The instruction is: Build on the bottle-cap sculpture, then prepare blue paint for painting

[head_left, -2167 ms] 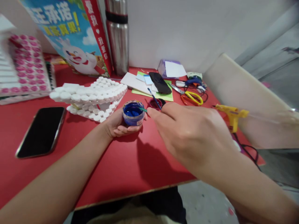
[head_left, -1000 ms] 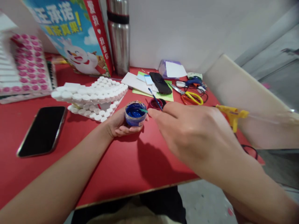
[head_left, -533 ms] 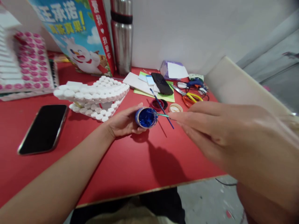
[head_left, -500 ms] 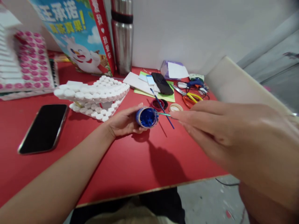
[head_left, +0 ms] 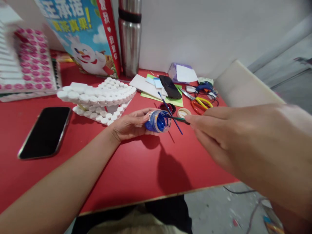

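My left hand (head_left: pixel 133 125) is wrapped round a small clear jar of blue paint (head_left: pixel 156 122), held above the table with its mouth tipped to the right. My right hand (head_left: pixel 219 133) pinches a thin dark paintbrush (head_left: pixel 179 119), whose tip reaches into the jar's mouth. Behind the jar a second, blue-handled brush (head_left: pixel 176 125) lies slanted across an open jar of dark red paint (head_left: pixel 164 107). A pale round lid (head_left: pixel 183 112) sits just right of that jar.
A white structure of round pieces (head_left: pixel 97 100) stands left of the jar, a phone (head_left: pixel 45 133) further left on the red table (head_left: pixel 122 175). At the back are a steel flask (head_left: pixel 130 45), a printed bag (head_left: pixel 85 42), papers (head_left: pixel 143 85), a black case (head_left: pixel 170 87) and orange-yellow-handled scissors (head_left: pixel 201 104).
My left hand has tilted the blue paint jar further to the right, so its side now shows. My right hand has shifted slightly right with the brush, its tip still in the jar.
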Action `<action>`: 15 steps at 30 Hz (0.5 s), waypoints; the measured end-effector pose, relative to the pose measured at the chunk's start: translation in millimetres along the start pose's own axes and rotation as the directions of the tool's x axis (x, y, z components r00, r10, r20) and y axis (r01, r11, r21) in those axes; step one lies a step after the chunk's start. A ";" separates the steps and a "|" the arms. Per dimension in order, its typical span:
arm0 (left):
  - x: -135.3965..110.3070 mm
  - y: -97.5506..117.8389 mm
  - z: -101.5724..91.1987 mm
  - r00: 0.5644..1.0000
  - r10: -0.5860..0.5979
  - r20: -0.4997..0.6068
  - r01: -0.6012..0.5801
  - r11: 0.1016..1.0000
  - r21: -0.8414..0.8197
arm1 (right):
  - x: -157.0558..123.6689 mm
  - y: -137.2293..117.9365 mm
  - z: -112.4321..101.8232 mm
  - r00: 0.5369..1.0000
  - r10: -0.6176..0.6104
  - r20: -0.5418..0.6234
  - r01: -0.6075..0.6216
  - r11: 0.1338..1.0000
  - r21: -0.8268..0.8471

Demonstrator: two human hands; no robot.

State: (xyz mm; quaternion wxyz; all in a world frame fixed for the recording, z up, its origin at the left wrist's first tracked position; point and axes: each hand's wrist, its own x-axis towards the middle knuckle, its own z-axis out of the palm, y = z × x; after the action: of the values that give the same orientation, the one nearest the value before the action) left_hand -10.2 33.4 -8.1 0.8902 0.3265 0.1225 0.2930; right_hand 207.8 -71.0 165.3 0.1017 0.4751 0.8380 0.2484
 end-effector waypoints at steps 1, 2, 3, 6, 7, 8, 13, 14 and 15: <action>0.1 -0.2 0.2 1.000 0.004 0.005 -0.005 1.000 0.008 | -0.4 -1.1 -0.8 1.000 -0.009 -0.013 0.009 1.000 -0.012; 0.2 -0.4 0.4 1.000 0.006 0.011 -0.006 1.000 0.014 | -0.9 -1.9 -1.4 1.000 -0.019 -0.024 0.019 1.000 -0.008; 0.4 -0.5 0.5 1.000 0.006 0.016 -0.006 1.000 0.018 | -1.6 -2.3 -1.6 0.999 -0.025 -0.037 0.025 1.000 0.000; 0.8 -0.7 0.3 1.000 0.005 0.010 -0.005 1.000 0.021 | -2.6 -2.4 -1.3 0.999 0.000 -0.044 0.000 1.000 0.008; 0.9 -0.6 0.1 1.000 0.006 0.006 -0.006 1.000 0.018 | -2.4 -2.5 -1.0 0.999 0.013 -0.044 -0.013 1.000 0.004; 1.0 -0.5 -0.2 1.000 0.007 0.003 -0.007 1.000 0.014 | -1.8 -2.6 -0.7 0.999 0.019 -0.039 -0.019 1.000 -0.001; 1.4 -0.4 -1.7 1.000 0.010 0.008 -0.010 1.000 0.007 | 2.2 -6.1 -1.0 0.999 -0.040 0.016 0.040 0.999 -0.019; 1.4 -0.4 -1.9 1.000 0.006 0.007 -0.006 1.000 0.014 | 2.8 -7.0 -2.9 0.998 -0.058 0.014 0.058 0.998 -0.014; 1.4 -0.5 -2.0 1.000 0.002 0.003 -0.002 1.000 0.021 | 3.3 -7.7 -5.5 0.997 -0.072 0.005 0.072 0.997 -0.006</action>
State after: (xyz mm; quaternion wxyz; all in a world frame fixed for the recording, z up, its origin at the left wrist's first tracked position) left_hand -9.7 35.0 -10.0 0.8867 0.3365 0.1238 0.2919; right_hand 198.0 -73.3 166.3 0.1140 0.4449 0.8536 0.2459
